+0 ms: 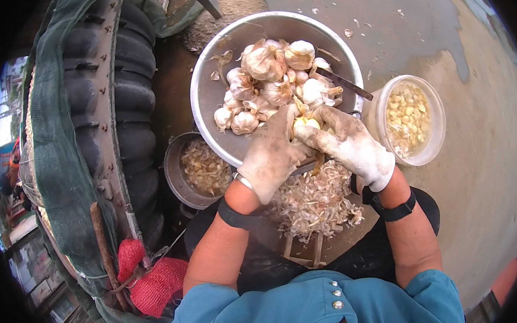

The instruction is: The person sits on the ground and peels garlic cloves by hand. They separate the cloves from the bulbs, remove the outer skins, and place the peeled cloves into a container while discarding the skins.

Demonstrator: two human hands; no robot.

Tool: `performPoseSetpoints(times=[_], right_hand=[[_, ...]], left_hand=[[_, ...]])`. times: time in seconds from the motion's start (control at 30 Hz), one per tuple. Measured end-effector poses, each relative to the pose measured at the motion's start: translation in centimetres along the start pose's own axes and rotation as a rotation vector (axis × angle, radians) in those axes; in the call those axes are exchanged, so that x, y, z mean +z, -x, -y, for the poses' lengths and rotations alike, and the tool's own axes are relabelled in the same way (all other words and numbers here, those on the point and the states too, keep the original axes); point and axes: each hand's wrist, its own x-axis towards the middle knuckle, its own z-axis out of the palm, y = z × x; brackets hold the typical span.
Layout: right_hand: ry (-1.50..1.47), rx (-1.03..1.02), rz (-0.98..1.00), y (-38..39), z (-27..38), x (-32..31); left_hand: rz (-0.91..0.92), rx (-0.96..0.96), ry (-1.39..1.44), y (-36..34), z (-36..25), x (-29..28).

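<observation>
In worn, soiled white gloves, my hands meet over the near rim of a wide metal bowl (208,114). Between them are pale yellow garlic cloves (307,122). The fingers of my left hand (274,154) close against the cloves from one side, partly hidden. My right hand (352,147) pinches them from the other, thumb and fingertips pressed in. Whole garlic bulbs (264,63) with dry skins are heaped in the bowl just beyond my fingers. A knife (348,85) lies across the bowl's right rim, touched by neither hand.
At the right stands a clear plastic tub (440,124) of peeled cloves. Left of the bowl, a metal pot (173,172) holds more cloves. Garlic skins (314,202) pile up between my knees. Black ribbed tubing (133,92), green netting (61,132) and a red mesh bag (156,283) line the left.
</observation>
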Motion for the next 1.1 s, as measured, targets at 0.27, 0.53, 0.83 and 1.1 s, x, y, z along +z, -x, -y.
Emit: performPoseSetpoints(times=[0.27, 0.53, 0.83, 1.1], right_hand=[[0.129, -0.224, 0.046, 0.5, -1.4, 0.7], [-0.052, 0.036, 0.029, 0.4, -0.2, 0.6], [-0.515, 0.219, 0.098, 0.7, -0.4, 0.2], [-0.738, 0.169, 0.111, 1.2, 0.6, -0.2]], left_hand=[[0.088, -0.040, -0.135, 0.9, -0.1, 0.0], [0.178, 0.317, -0.626, 1.9, 0.5, 0.2], [0.088, 0.138, -0.228, 1.2, 0.7, -0.8], [0.036, 0.259, -0.256, 1.1, 0.6, -2.1]])
